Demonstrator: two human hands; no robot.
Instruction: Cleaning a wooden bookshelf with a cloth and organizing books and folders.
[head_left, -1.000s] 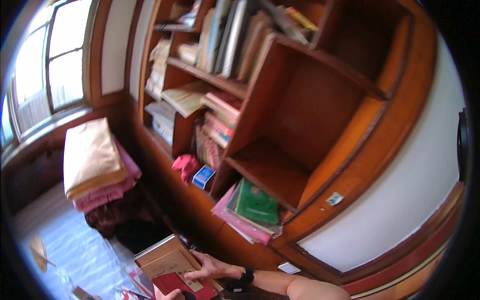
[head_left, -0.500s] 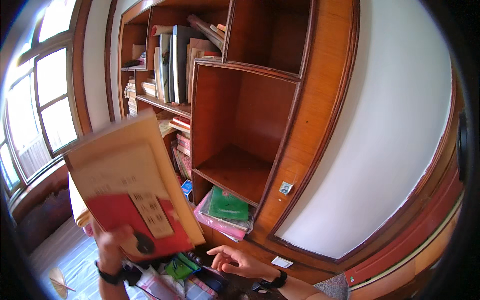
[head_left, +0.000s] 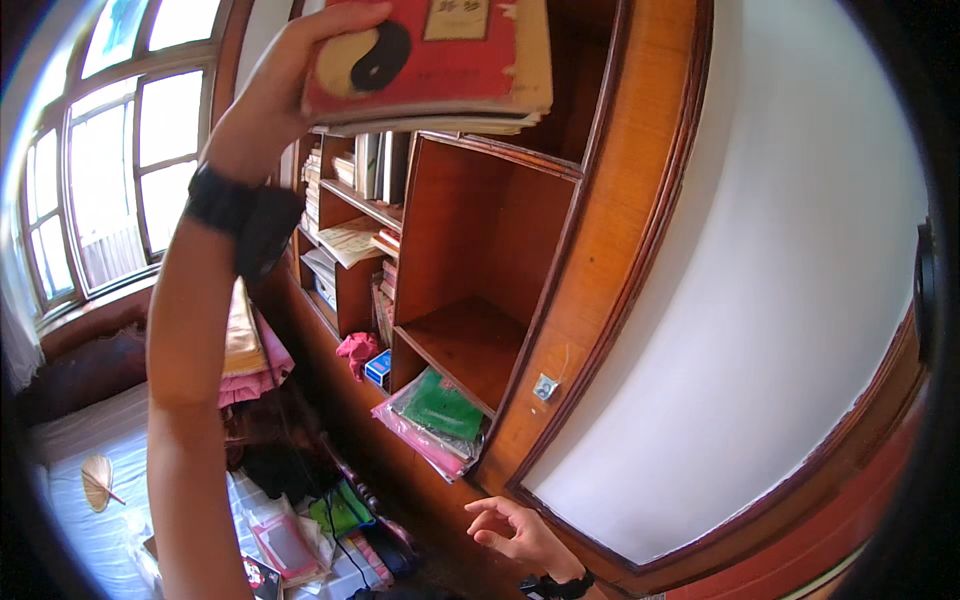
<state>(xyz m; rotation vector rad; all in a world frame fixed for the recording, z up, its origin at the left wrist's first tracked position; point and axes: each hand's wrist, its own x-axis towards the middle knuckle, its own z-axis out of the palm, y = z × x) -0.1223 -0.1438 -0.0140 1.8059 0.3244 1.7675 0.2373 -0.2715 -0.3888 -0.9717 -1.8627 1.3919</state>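
Observation:
Raised in front of the upper shelves, my left hand (head_left: 265, 100) grips a stack of books (head_left: 450, 70) by its left edge. The top cover is red and tan with a black-and-cream yin-yang disc; further page edges show beneath it. The stack hides part of the upper compartments, and its top runs out of view. Low in front of the cabinet, my right hand (head_left: 515, 530) is held in the air with fingers loosely curled and apart, nothing in them. Nearest to it lies a pink and green pile in clear plastic (head_left: 440, 410) on the low shelf.
The wooden bookcase (head_left: 560, 300) has a large bare compartment (head_left: 480, 240) and books standing in the left ones. A blue box (head_left: 378, 368) and pink cloth (head_left: 357, 350) sit low. On the bed (head_left: 70, 530) lie a fan (head_left: 97, 482), folded cloths (head_left: 250, 350) and a green pouch (head_left: 342, 508).
My left hand has lifted the books from low on the left up to the upper shelves. My right hand has moved slightly lower and to the right, still without anything in it.

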